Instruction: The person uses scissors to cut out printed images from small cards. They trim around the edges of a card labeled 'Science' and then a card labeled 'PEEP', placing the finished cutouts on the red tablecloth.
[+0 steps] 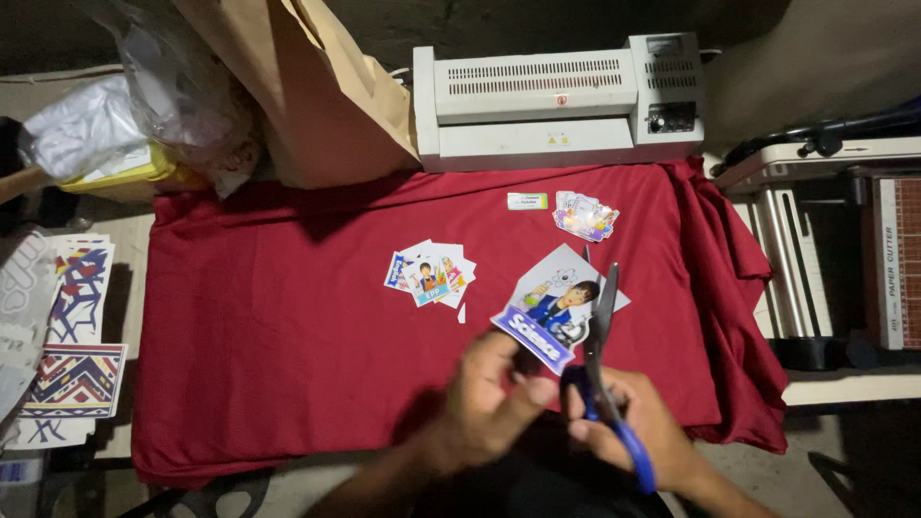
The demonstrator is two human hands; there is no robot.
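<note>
1. A printed picture sheet, showing a cartoon figure above a blue label strip, is held tilted above the red cloth; it is pinched at its lower left corner by the left hand, whose fingers are closed on that edge, probably so that the sheet is kept taut and can be turned toward the blades.
2. Blue-handled scissors are gripped in the right hand, the fingers being curled through the handle loops; the blades are pointed up and away from the body, are laid along the sheet's right edge, and appear nearly closed, though blur makes the gap hard to judge.
3. The sheet is thus placed just beyond both hands, above the left and touching the scissor blades on its right side.
4. A small fanned stack of cut picture cards is laid on the cloth to the left of the sheet, well apart from the hands; a tiny white offcut is seen just beside it.
5. Farther back, a shaped sticker cutout and a small pale label are set near the cloth's far edge.
6. Behind the cloth a white laminator is stood; a brown paper bag is propped to its left, a paper cutter is placed on the right, and patterned prints are stacked on the far left.
</note>
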